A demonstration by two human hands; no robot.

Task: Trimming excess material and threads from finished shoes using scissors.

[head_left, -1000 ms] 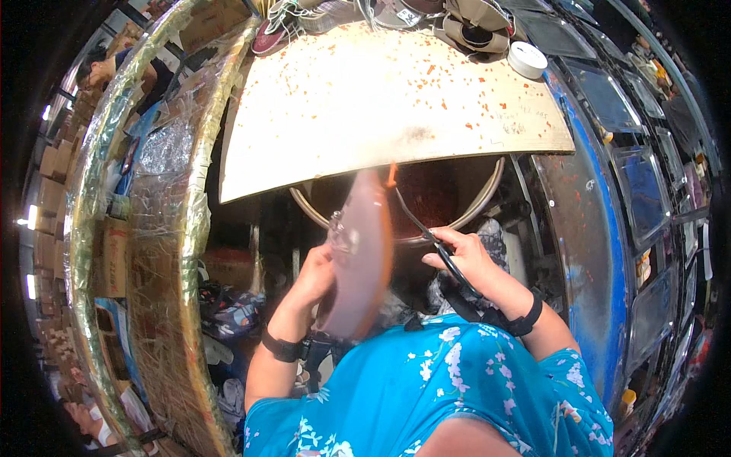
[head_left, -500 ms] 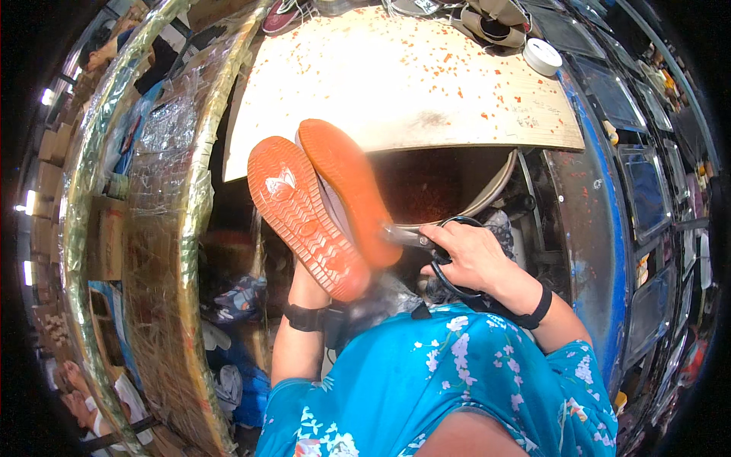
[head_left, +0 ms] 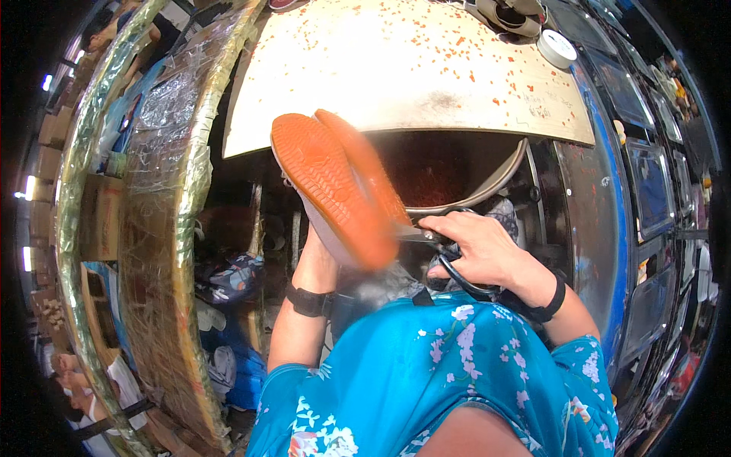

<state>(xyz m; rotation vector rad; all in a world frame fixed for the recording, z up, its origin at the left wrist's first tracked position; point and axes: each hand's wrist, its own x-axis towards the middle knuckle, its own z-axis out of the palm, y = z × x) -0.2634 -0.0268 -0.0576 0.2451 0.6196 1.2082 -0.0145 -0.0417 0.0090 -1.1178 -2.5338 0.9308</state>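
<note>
In the head view, with my clock centred on the picture, I have a pair of shoes (head_left: pixel 320 171) just off centre toward 11 o'clock, raised in front of the near edge of a pale board (head_left: pixel 343 76), orange soles facing up at me. The two lie side by side, the nearer overlapping the farther, toes toward 11 and heels toward 5; the heel ends are blurred. My left hand (head_left: pixel 318 250), at 8 o'clock, grasps the pair from behind; the soles hide its fingers, so I can't tell how they wrap.

My right hand (head_left: pixel 476 247), between 3 and 4, grips scissors (head_left: pixel 464 282) by their dark handles, blades pointing to 9 toward the farther shoe's heel end. Blur keeps me from telling whether the metal touches the sole. Each wrist wears a black band.

Below the board's edge, toward 2, I see the curved rim of a tub (head_left: pixel 495 186). Orange scraps (head_left: pixel 496 101) dot the board between 12 and 2. A white round tub-like piece (head_left: pixel 560 46) sits between 1 and 2, beside a brown shoe (head_left: pixel 512 19). A taped panel (head_left: pixel 156 206) stands at 9.
</note>
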